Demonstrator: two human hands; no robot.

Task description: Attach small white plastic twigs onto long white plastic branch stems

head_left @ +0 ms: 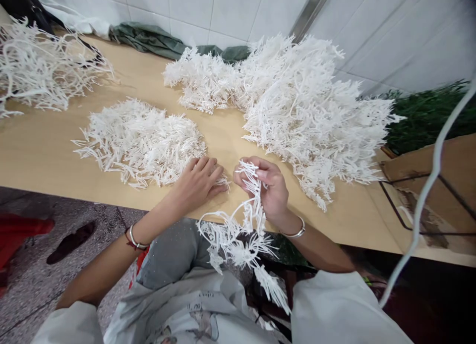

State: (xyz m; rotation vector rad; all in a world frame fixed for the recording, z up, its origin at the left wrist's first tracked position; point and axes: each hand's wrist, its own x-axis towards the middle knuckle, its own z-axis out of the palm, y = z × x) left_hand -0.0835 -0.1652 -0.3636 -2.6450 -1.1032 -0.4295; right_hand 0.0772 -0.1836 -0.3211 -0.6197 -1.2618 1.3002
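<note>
My right hand (273, 185) is closed around the stem of a branched white artificial plant (255, 245), pinching it near the top. Its feathery tufts hang down over the table's front edge towards my lap. On the table to the left, my left hand (203, 180) rests at the right end of a heap of small loose white sprigs (145, 141). Its fingers curl down around a few sprigs, whose white tips show beside the thumb; the fingertips are partly hidden. A gap separates the two hands.
A large mound of white artificial branches (301, 106) fills the back right of the table (59, 150). Bare white stems (44, 66) lie far left. Dark green cloth (148, 39) runs along the tiled wall. Green foliage (427, 116), a cardboard box (453, 160) and a white cable (427, 195) are right.
</note>
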